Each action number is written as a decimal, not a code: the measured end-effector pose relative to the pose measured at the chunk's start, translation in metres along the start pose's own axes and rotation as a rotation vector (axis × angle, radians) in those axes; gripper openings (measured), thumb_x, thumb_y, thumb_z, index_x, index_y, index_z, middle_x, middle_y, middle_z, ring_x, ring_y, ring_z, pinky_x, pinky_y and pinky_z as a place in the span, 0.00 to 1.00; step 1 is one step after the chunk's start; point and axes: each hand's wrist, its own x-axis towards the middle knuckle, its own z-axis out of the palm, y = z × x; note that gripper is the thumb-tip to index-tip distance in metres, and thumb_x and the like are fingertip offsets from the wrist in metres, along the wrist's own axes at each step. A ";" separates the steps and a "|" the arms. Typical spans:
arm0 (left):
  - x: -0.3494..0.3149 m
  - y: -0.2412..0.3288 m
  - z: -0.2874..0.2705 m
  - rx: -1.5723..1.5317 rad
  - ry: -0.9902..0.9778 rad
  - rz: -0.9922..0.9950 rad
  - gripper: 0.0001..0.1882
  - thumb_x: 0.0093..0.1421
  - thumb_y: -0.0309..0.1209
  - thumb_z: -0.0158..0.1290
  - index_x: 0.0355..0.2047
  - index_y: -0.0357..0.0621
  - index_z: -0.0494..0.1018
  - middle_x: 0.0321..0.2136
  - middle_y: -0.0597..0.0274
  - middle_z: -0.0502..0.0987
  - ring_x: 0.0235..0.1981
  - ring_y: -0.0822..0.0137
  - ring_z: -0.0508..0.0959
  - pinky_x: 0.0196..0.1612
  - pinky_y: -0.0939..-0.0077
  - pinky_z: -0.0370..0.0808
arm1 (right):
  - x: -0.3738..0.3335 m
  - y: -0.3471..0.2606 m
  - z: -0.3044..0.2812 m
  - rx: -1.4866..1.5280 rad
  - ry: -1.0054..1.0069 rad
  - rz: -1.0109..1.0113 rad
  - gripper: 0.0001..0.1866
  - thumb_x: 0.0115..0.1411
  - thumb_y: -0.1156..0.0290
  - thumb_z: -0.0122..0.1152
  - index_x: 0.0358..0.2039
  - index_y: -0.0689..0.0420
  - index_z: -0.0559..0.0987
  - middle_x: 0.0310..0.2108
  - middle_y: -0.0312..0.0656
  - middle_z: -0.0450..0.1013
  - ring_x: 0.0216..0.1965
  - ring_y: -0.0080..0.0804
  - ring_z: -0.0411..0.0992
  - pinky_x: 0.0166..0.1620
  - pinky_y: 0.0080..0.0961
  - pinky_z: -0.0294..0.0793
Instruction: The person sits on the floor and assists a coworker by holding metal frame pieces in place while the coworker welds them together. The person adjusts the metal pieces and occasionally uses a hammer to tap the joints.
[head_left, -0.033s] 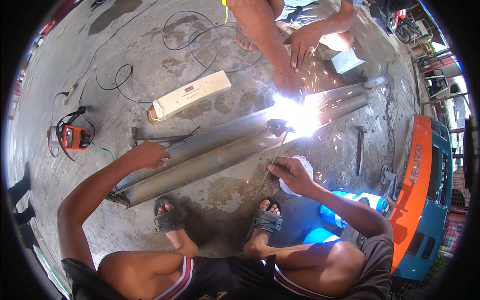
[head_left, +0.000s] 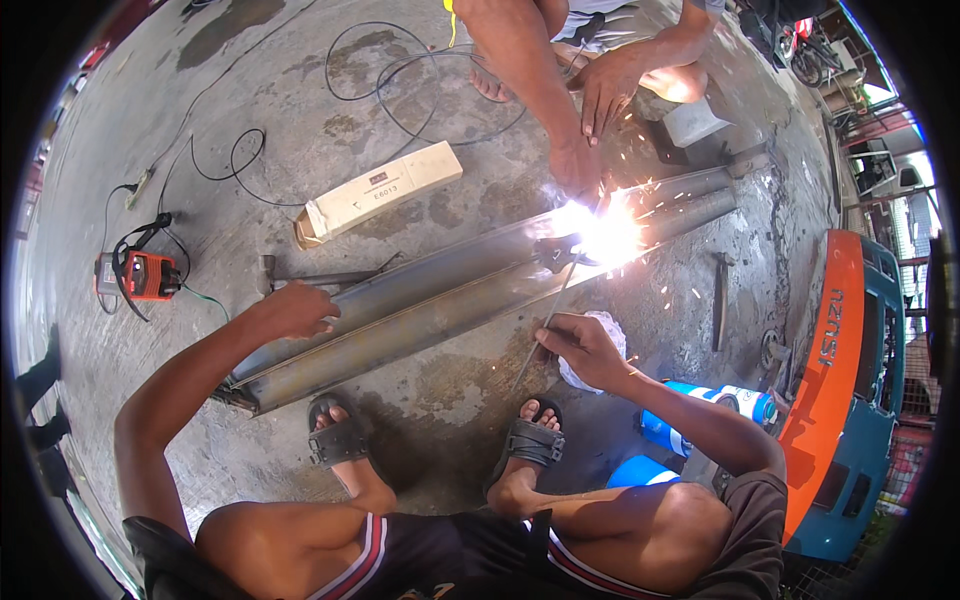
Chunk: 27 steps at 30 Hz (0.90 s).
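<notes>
On stained concrete (head_left: pixel 430 390), two metal beams (head_left: pixel 440 275) and one carton (head_left: pixel 385 194) are lying; the right hand (head_left: pixel 588 350) is pinching one thin rod (head_left: pixel 557 299); the left hand (head_left: pixel 292 312) is half-curling, its hold unclear.

A sunlit workshop yard for welding: a stained concrete floor (head_left: pixel 290 105) holds a small orange welding machine (head_left: pixel 150 276), long steel beams (head_left: pixel 420 318) and a glaring, sparking weld (head_left: pixel 605 238). At right stand a large orange-and-teal vehicle panel (head_left: pixel 824 375) and a motorcycle (head_left: pixel 806 60).
</notes>
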 end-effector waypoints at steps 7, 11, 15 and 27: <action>0.004 -0.005 -0.006 0.024 -0.014 0.000 0.20 0.62 0.46 0.58 0.49 0.50 0.79 0.38 0.52 0.81 0.43 0.50 0.82 0.46 0.53 0.78 | 0.006 -0.003 -0.005 0.010 -0.005 -0.013 0.14 0.71 0.67 0.57 0.38 0.68 0.81 0.28 0.39 0.79 0.31 0.19 0.75 0.36 0.22 0.75; 0.003 -0.006 -0.003 0.040 -0.002 0.006 0.20 0.62 0.45 0.59 0.50 0.50 0.79 0.38 0.52 0.81 0.43 0.50 0.82 0.45 0.53 0.78 | 0.006 -0.004 -0.002 0.004 0.012 -0.009 0.15 0.70 0.66 0.58 0.38 0.67 0.81 0.28 0.38 0.79 0.31 0.19 0.75 0.36 0.22 0.75; 0.004 -0.004 -0.007 0.046 -0.014 0.007 0.20 0.62 0.44 0.58 0.50 0.50 0.79 0.38 0.52 0.81 0.44 0.51 0.82 0.45 0.53 0.78 | 0.006 -0.005 -0.003 -0.013 -0.009 -0.009 0.15 0.70 0.65 0.58 0.38 0.66 0.81 0.28 0.38 0.79 0.31 0.19 0.75 0.36 0.22 0.75; 0.003 -0.005 -0.005 0.038 -0.019 -0.007 0.19 0.63 0.44 0.58 0.50 0.50 0.79 0.40 0.52 0.81 0.45 0.51 0.81 0.45 0.54 0.78 | 0.004 -0.009 0.001 0.041 -0.053 -0.015 0.12 0.72 0.69 0.55 0.40 0.67 0.79 0.29 0.37 0.77 0.32 0.19 0.74 0.37 0.21 0.75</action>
